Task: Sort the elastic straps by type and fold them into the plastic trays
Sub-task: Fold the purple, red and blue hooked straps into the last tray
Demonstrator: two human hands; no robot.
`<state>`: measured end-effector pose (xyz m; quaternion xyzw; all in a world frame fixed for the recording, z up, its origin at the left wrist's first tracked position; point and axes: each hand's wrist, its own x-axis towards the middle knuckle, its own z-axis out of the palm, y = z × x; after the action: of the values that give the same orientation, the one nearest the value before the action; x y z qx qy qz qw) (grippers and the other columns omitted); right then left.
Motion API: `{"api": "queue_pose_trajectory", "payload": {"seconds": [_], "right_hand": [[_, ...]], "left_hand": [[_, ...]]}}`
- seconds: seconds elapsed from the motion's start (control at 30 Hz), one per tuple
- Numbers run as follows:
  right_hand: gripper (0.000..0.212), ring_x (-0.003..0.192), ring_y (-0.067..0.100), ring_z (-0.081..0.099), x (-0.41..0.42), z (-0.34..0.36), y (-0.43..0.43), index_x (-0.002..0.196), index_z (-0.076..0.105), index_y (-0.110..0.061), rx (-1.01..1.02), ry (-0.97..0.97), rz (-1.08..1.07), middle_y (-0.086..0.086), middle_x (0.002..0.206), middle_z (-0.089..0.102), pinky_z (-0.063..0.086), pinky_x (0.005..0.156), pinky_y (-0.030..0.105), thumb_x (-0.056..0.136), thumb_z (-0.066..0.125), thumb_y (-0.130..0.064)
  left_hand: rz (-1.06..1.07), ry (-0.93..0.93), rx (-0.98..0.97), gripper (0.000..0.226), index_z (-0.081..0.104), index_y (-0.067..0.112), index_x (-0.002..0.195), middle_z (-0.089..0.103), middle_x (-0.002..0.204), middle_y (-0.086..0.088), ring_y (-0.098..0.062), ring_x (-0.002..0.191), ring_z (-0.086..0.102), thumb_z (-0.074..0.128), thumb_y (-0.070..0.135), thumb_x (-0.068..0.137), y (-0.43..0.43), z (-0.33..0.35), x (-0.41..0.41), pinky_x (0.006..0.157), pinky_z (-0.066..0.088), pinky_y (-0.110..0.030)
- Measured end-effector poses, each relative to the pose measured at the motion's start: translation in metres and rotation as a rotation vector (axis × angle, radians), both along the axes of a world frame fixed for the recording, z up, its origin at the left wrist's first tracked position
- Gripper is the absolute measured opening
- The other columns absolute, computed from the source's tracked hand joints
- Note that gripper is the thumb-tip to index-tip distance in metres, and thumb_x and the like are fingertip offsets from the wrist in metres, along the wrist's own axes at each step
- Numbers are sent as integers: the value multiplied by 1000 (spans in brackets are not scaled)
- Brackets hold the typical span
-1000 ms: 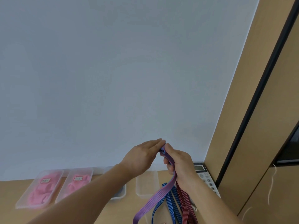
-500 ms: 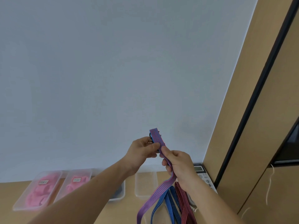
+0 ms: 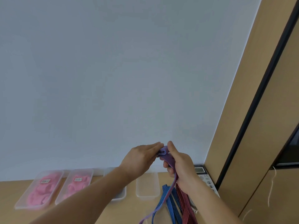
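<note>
Four clear trays sit in a row on the tabletop (image 3: 8, 199). The first tray (image 3: 26, 192) and second tray (image 3: 92, 172) hold pink straps (image 3: 43, 189); the third tray (image 3: 120, 197) is mostly hidden by a forearm, and the fourth tray (image 3: 146, 188) stands beside it. The left hand (image 3: 142, 157) lays straight fingers on the purple strap (image 3: 163, 153), its thumb hidden. The right hand (image 3: 182, 168) curls its fingers round that strap. One blue strap (image 3: 171, 199) and one red strap (image 3: 186, 202) run off the bottom edge beside a half-covered calculator (image 3: 202, 172).
</note>
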<state>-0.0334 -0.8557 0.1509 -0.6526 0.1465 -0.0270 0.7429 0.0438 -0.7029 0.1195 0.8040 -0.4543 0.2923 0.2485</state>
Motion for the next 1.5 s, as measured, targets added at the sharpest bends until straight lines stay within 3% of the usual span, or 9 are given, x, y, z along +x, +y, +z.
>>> {"api": "queue_pose_trajectory", "payload": {"seconds": [0.17,0.33,0.53,1.0,1.1,1.2,1.3,1.4,1.5], "right_hand": [[52,42,12,34,3,-5,-4,87,72,5,35,-44,-3,5,58,58,26,41,21,92,60,-45],[40,42,13,37,4,-6,-1,76,71,-2,-28,-146,7,11,65,65,29,42,21,94,60,-37],[47,42,15,42,5,-9,-1,83,69,5,-90,-89,-40,7,59,63,33,43,23,92,62,-40],[77,43,14,38,5,-2,-5,87,71,6,-60,-26,33,8,58,59,28,42,24,93,40,-64],[67,44,14,40,5,-4,-3,88,71,6,-26,-23,12,8,61,60,29,42,23,91,51,-58],[55,47,13,41,5,-4,-5,92,73,2,38,-39,1,6,65,61,31,46,22,88,60,-52],[51,48,13,42,4,-3,-6,93,74,-4,20,-116,42,7,70,66,32,45,21,81,61,-53],[47,46,13,43,3,-2,-2,85,74,-4,-39,-180,52,9,70,69,34,44,20,75,64,-49],[45,47,15,45,4,-3,-1,76,72,-3,-66,-169,34,11,62,64,36,49,23,71,70,-48]], "left_hand": [[-74,271,-138,53,51,25,141,53,143,5,-4,128,53,48,5,91,4,-7,7,98,46,-17],[-194,1339,-617,35,64,13,117,70,112,-17,-21,101,70,57,32,89,-8,25,-5,97,53,-41],[-230,1282,-664,31,60,2,119,74,99,-16,-24,87,68,65,19,93,-12,26,-5,94,54,-43],[-25,156,-108,32,54,32,126,70,103,14,-8,84,64,48,23,96,-12,11,-5,71,49,-17],[-71,31,-22,45,57,20,136,63,133,2,-12,114,63,47,8,93,-7,-1,9,88,54,-22],[-149,245,-101,61,52,22,141,48,148,0,-8,136,44,48,-6,87,-5,-4,7,107,39,-18],[-133,812,-396,51,46,28,142,54,141,7,-8,133,48,54,12,95,-12,9,-6,104,41,-19],[-197,1376,-540,39,69,14,106,68,91,-5,-20,103,66,55,46,90,-15,25,-7,96,49,-37],[-333,1423,-578,38,68,3,98,66,79,-11,-19,78,63,56,38,95,-14,29,-11,88,49,-36]]}}
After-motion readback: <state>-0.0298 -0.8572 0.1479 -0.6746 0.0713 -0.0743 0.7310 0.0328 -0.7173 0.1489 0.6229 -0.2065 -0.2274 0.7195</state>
